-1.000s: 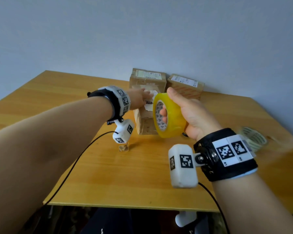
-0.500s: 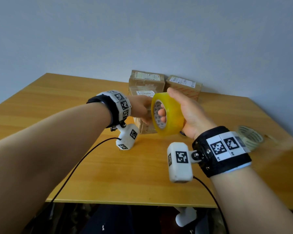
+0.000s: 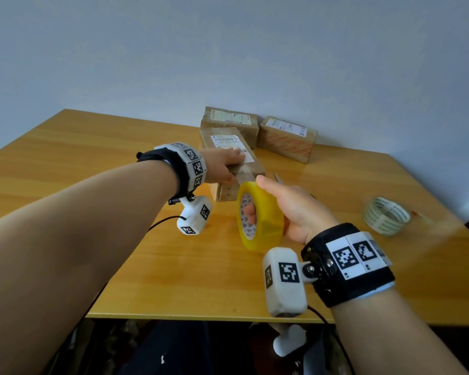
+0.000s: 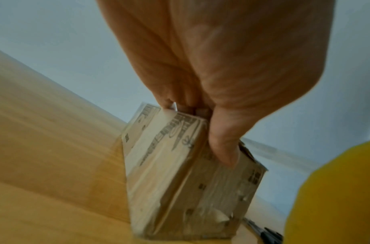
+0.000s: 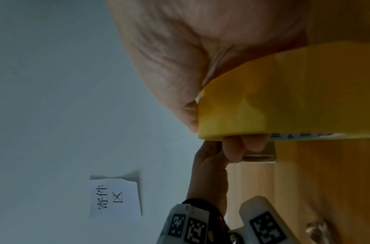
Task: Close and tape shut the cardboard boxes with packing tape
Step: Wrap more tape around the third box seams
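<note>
Three cardboard boxes (image 3: 229, 147) — all closed, contents hidden.

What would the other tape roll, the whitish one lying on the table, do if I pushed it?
The whitish tape roll lies flat on the table, so it would probably slide, not roll. It looks thin and hollow, so likely light. Stood on edge, it could roll away.

— Nearest box (image 3: 229, 155)?
— On table (image 3: 173, 266), at twelve o'clock.
— Behind it?
— Two more boxes: one (image 3: 229, 121) just behind, another (image 3: 287, 138) at one o'clock.
— Tape roll (image 3: 260, 215)?
— Before nearest box.
— Second roll (image 3: 386, 215)?
— Three o'clock, well apart.
</note>
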{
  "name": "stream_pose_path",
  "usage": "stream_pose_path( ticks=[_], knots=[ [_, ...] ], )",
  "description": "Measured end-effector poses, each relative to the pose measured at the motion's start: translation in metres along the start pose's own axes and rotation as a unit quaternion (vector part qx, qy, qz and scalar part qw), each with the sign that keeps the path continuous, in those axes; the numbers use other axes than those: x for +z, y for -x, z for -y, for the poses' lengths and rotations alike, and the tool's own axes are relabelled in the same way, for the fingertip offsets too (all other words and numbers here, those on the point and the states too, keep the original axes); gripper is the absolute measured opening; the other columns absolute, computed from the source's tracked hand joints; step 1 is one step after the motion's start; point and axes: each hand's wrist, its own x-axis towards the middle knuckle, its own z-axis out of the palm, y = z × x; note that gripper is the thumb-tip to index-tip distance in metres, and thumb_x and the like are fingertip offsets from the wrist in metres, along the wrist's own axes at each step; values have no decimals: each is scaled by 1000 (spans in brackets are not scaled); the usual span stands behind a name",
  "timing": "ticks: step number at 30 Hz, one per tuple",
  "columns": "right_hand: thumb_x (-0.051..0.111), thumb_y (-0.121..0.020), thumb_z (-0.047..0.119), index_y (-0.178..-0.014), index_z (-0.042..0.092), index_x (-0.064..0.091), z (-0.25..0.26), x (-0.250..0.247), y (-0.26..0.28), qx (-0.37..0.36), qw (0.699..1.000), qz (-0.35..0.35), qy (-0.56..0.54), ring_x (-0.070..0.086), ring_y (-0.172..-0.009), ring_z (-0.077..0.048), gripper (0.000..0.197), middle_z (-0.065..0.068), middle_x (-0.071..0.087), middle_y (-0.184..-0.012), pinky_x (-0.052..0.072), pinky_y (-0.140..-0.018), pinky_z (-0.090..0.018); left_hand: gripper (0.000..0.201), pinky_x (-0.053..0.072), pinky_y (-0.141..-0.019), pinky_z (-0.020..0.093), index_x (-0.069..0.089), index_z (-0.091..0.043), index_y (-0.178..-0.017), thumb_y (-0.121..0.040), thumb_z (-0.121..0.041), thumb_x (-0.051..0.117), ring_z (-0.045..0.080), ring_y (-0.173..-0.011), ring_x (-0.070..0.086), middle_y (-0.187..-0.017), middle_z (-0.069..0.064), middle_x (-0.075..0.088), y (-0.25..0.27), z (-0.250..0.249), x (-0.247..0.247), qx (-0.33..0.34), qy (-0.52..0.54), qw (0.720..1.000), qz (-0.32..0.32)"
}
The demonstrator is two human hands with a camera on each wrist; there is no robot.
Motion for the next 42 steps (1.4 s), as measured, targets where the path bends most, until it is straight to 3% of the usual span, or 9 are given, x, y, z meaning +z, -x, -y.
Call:
stream_pose_path(
  ticks=[8,13,17,21,25,29,33,38,42],
  knots=[
    [60,-102,39,-107,6,66,-1,1,-1,19,1000,-2,-5,68,-70,-27,34,-16,75,-77,55,-96,-50,56,10,-123,46,14,-35,-157,-105,-17,28,23,-153,6,-166,-3,4,7,-10,4,20,-104,994,-2],
    [59,-102,37,-101,8,65,0,0,-2,31,999,-4,-14,67,-66,-27,30,-15,73,-71,56,-88,-47,74,10,-124,46,0,-31,-158,-102,-24,48,19,-153,-5,-166,-1,-4,8,-6,12,25,-104,994,23],
    [62,-100,41,-103,5,68,1,0,-3,23,1000,15,7,69,-69,-28,37,-17,75,-77,57,-86,-47,71,8,-123,41,5,-32,-158,-102,-12,44,18,-153,-4,-166,-2,-2,10,-6,12,21,-63,998,8],
    [68,-93,44,-113,6,71,16,-4,-1,-63,998,29,-5,72,-82,-29,43,-18,77,-93,59,-90,-48,65,25,-117,33,26,-42,-152,-100,-16,52,21,-146,30,-161,-7,27,15,-2,-22,5,24,999,-24],
    [69,-79,44,-112,6,72,58,-3,7,-183,979,61,-60,69,-71,-22,50,-13,75,-84,58,-75,-37,52,59,-86,46,47,-42,-141,-100,-11,51,24,-108,64,-125,-3,62,26,-5,-79,31,182,982,-43],
    [67,-78,40,-110,3,70,107,6,16,-257,953,83,-139,67,-65,-18,50,-10,72,-75,58,-68,-31,30,59,-83,53,66,-46,-107,-100,-19,54,24,-106,67,-112,-4,71,31,2,-123,24,280,958,-60],
    [61,-96,46,-119,7,67,122,23,1,-252,953,81,-148,67,-69,-17,46,-7,71,-77,57,-80,-37,28,53,-91,60,66,-48,-107,-102,-28,49,30,-102,69,-108,0,75,26,17,-122,-23,300,953,-44],
    [59,-97,58,-126,9,65,136,45,-15,-266,959,50,-85,72,-89,-28,57,-13,76,-91,55,-100,-56,26,50,-97,36,62,-23,-121,-101,-15,49,24,-113,59,-120,2,65,32,10,-130,-29,229,968,-102],
    [55,-97,60,-125,4,65,145,53,-24,-278,959,23,-53,75,-89,-31,63,-14,78,-91,56,-96,-58,39,52,-70,13,54,-18,-109,-79,1,70,15,-91,59,-100,-2,62,41,7,-130,25,313,948,-49]
  ],
)
